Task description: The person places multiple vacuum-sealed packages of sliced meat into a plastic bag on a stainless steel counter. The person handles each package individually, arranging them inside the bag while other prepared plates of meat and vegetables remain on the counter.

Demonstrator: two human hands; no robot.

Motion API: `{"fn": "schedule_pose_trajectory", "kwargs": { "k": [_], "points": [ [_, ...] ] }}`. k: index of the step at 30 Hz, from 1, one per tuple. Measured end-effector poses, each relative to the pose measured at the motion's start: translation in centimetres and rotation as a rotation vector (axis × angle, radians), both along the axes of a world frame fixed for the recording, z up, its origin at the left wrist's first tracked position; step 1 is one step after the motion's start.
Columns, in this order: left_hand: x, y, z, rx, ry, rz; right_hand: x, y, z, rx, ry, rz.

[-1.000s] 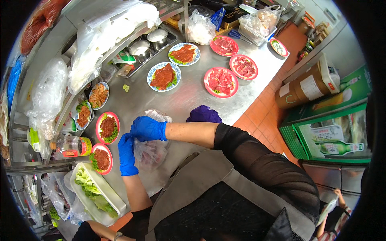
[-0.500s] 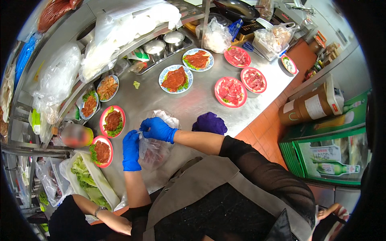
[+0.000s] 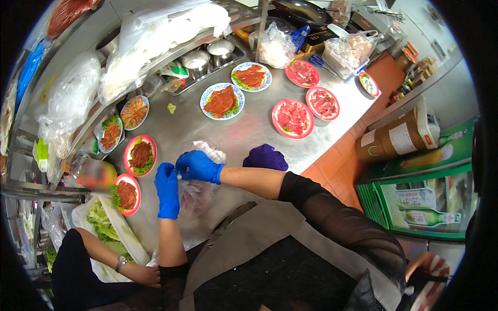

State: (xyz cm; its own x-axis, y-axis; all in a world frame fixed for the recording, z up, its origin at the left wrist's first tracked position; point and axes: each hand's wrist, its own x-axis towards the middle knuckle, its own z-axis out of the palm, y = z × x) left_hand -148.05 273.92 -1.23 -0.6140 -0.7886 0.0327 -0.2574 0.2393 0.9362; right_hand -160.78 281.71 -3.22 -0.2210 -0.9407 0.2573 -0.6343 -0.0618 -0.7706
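My left hand (image 3: 167, 192) and my right hand (image 3: 199, 167), both in blue gloves, meet over the steel table. Their fingers are closed on the gathered neck of a clear plastic bag (image 3: 196, 198). Something reddish shows dimly through the bag, which rests on the tabletop. Just beyond my right hand is a crumpled whitish cloth or bag (image 3: 211, 153). A bunched purple cloth (image 3: 265, 158) lies to its right. To the left of my hands are two red-rimmed plates of brown-red meat on lettuce, a farther plate (image 3: 150, 167) and a nearer plate (image 3: 136, 206).
Blue-patterned plates (image 3: 239, 106) of marinated meat and red plates (image 3: 309, 129) of raw slices stand farther back. A white tub (image 3: 136, 243) of lettuce is at left. Another person's hand (image 3: 148, 274) with a wristwatch reaches in beside my left forearm. A steel shelf (image 3: 207, 37) overhangs the back.
The whole view has shifted slightly. My hands stay closed on the bag's neck, the fingers a little closer together. The other person's forearm has drawn back, and their hand now shows.
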Motion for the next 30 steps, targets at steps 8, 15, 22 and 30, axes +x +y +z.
{"fn": "schedule_pose_trajectory", "kwargs": {
  "k": [8,15,22,30],
  "points": [
    [0.4,-1.6,-0.9,0.277,0.113,-0.132,-0.2,0.3,0.0,-0.023,-0.048,-0.017],
    [0.6,-1.7,-0.5,0.246,0.042,-0.048,0.5,-0.3,1.4,-0.007,0.198,-0.058],
    [0.3,-1.0,-1.8,0.236,0.186,0.026,0.3,-1.0,-1.1,-0.071,-0.276,-0.005],
    [0.6,-3.9,-2.8,0.576,0.150,0.162,-0.9,-1.6,-2.2,-0.105,-0.338,0.304]
  ]
}}
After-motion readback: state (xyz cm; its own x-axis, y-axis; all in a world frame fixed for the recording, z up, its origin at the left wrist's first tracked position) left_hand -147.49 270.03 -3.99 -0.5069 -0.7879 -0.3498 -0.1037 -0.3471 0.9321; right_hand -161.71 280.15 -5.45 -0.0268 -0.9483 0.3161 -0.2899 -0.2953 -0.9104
